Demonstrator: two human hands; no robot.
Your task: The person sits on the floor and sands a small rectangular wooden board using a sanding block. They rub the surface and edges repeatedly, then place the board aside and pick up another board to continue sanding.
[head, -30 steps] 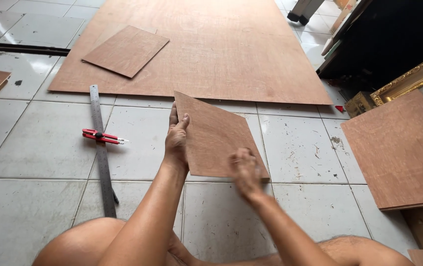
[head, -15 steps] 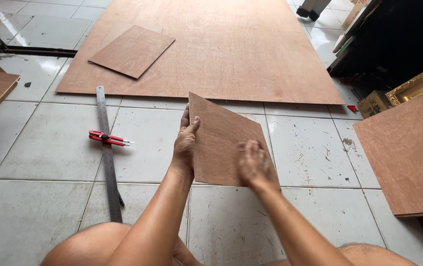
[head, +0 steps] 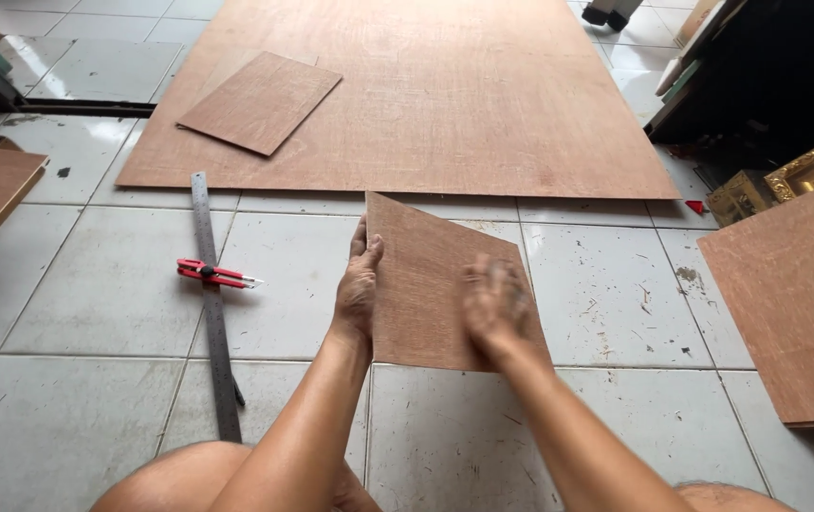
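Small brown rectangular plywood panel (head: pixel 426 284), tilted above the tiled floor (head: pixel 103 303). Left hand (head: pixel 360 284) grips its left edge; right hand (head: pixel 494 308) blurred, resting on its face, grip unclear.

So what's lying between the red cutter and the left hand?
Only bare tile floor, as the head view shows. The cutter rests across the steel ruler, and the left hand grips the edge of the small board.
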